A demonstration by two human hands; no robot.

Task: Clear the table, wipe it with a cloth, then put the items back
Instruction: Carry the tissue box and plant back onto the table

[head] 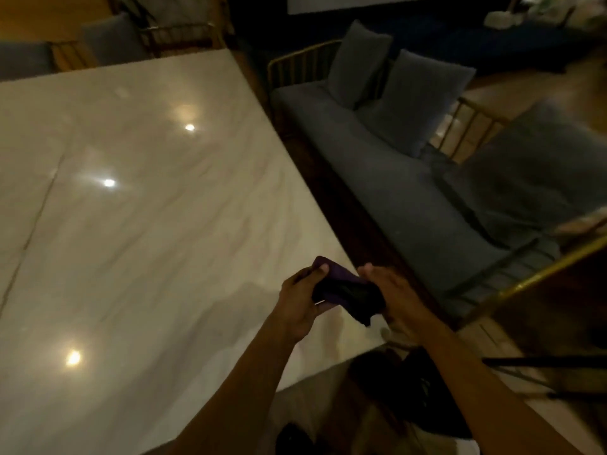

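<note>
A glossy white marble table [138, 205] fills the left of the head view, its top bare apart from light reflections. Over its near right corner both my hands hold a dark purple cloth [345, 287], bunched up between them. My left hand [302, 307] grips the cloth's left side, thumb pressed on the top edge. My right hand [397, 300] holds its right side, with the fingers hidden behind the fabric. A loose corner of the cloth hangs down between the hands.
A grey bench sofa [387, 178] with a gold metal frame and two grey cushions [417, 96] runs along the table's right edge. A grey chair [111, 37] stands at the far end. Dark items [410, 389] lie on the floor below the table corner.
</note>
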